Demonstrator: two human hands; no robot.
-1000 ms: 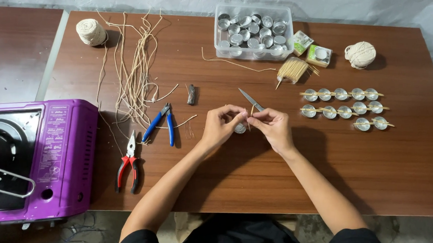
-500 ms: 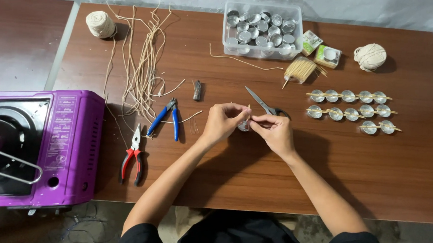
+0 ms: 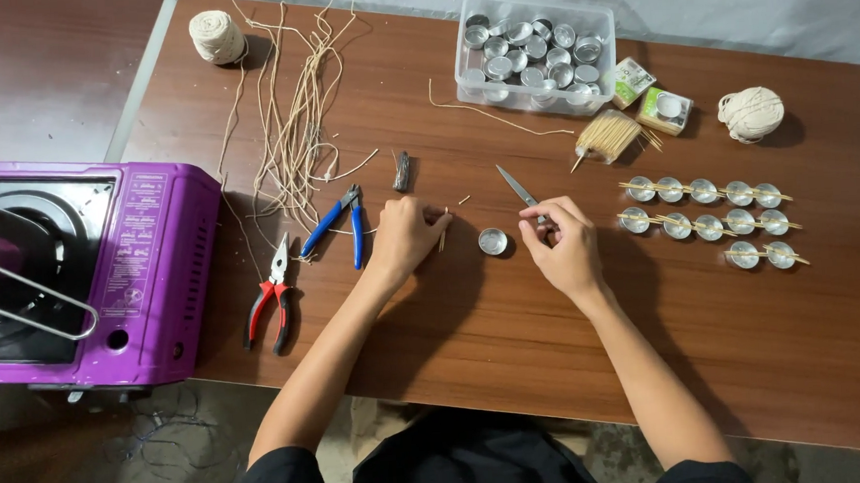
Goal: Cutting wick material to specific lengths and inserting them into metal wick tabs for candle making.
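Since a second ago I see my hands have parted: they were joined over the small metal cup (image 3: 493, 241), which now sits alone on the table (image 3: 558, 383) between them. My left hand (image 3: 405, 236) has slid left; its fingers are curled together on a short stick (image 3: 442, 233) that pokes out toward the near side, though I cannot tell for sure how firmly it is pinched. My right hand (image 3: 561, 245) lies just right of the cup, fingers folded around the handle of the scissors (image 3: 519, 187), whose blades point far and left.

Left of my left hand lie blue-handled pliers (image 3: 334, 223), and nearer, red-handled pliers (image 3: 270, 296). Beyond those spreads a loose bundle of cut string (image 3: 293, 121), with a ball of twine (image 3: 216, 36) at the far left corner. A purple portable stove (image 3: 144, 279) stands off the left edge. Far from my hands is a clear plastic tub (image 3: 535, 56) of metal cups, with a bunch of toothpicks (image 3: 607, 137) to its right. To the right of my right hand, three rows of cups threaded on skewers (image 3: 707, 220) line up, and a second twine ball (image 3: 750, 112) sits far right.
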